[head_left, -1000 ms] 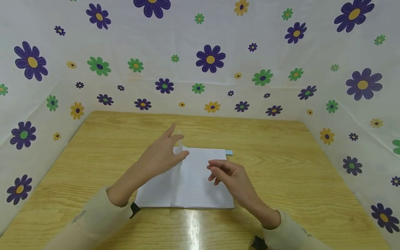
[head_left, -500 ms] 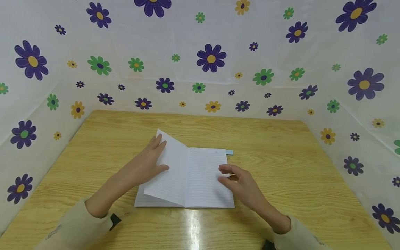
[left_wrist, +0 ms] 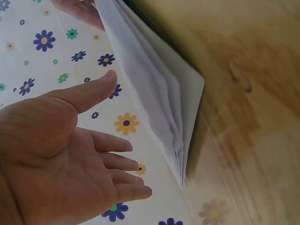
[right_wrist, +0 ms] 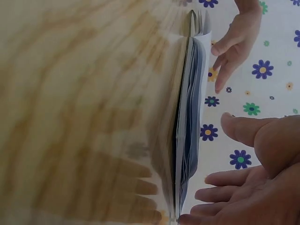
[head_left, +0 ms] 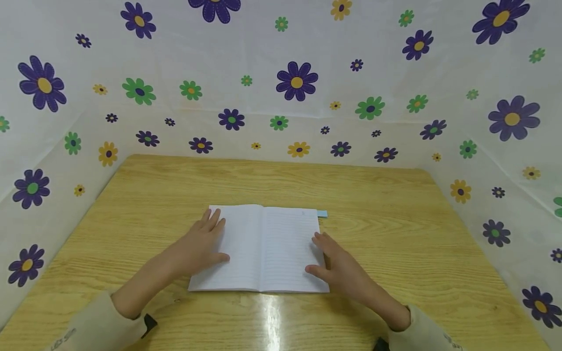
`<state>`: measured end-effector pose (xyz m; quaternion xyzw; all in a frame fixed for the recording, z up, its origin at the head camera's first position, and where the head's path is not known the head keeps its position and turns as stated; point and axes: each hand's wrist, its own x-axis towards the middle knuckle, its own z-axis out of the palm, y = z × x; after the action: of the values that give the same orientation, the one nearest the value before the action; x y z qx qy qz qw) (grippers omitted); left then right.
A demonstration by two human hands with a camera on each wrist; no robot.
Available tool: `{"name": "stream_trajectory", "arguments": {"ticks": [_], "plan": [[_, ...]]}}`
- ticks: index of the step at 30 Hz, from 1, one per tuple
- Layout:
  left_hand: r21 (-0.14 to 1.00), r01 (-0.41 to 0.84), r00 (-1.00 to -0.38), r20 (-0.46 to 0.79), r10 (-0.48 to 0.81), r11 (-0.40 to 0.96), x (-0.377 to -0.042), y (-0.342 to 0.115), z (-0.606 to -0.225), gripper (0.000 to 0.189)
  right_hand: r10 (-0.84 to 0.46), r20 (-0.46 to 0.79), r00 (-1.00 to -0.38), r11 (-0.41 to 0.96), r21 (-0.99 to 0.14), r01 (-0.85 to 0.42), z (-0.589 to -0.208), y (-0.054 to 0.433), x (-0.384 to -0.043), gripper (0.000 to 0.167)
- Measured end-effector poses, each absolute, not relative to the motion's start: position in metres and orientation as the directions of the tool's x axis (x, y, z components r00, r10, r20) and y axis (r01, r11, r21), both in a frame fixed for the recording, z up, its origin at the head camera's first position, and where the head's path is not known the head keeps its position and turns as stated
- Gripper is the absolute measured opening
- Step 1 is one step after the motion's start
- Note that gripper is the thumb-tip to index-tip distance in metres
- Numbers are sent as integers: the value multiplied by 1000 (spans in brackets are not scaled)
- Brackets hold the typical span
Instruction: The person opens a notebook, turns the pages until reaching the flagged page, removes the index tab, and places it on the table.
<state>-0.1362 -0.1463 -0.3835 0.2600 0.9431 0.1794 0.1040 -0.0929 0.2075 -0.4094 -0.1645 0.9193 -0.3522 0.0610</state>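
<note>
An open notebook [head_left: 285, 263] with lined white pages lies flat on the wooden table. My left hand [head_left: 199, 248] is over the outer part of its left page, fingers spread and straight; the left wrist view shows that hand [left_wrist: 79, 154] with its palm toward the pages [left_wrist: 145, 89]. At the right page's outer edge is my right hand [head_left: 347, 268], thumb and fingers apart and holding nothing. In the right wrist view, this hand [right_wrist: 253, 178] is beside the notebook's page edges [right_wrist: 190, 108]. Whether either hand touches the paper I cannot tell for sure.
A light blue tab [head_left: 322, 214] sticks out at the notebook's upper right corner. The wooden table [head_left: 377, 204] extends around the notebook. White cloth walls [head_left: 259, 53] printed with flowers stand at the back and both sides.
A page lifted by my left hand has swung over to the left and now lies flat. My left hand has moved left and down; the right moved slightly right and its fingers spread.
</note>
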Motion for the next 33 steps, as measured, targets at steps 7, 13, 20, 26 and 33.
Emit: {"name": "stream_trajectory", "arguments": {"ticks": [7,13,20,26,33], "plan": [[390,518,-797,-104,595,761,-131,-131,-393,81,-394,-55,-917,764,-574,-294,-409,207,-92,82],[408,504,-777,-171,606,761,-127,-122,-399,83,-420,-66,-905,793,-512,-331,-413,204,-91,80],[394,483,-770,-235,593,782,-126,-127,-401,81,-404,-118,-907,819,-487,-302,-407,205,-89,82],[379,478,-769,-255,586,792,-126,-139,-406,86,-408,-139,-902,816,-499,-292,-405,205,-89,81],[382,431,-795,-267,544,817,-129,-163,-411,102,-408,-150,-900,815,-505,-285,-406,206,-91,82]]}}
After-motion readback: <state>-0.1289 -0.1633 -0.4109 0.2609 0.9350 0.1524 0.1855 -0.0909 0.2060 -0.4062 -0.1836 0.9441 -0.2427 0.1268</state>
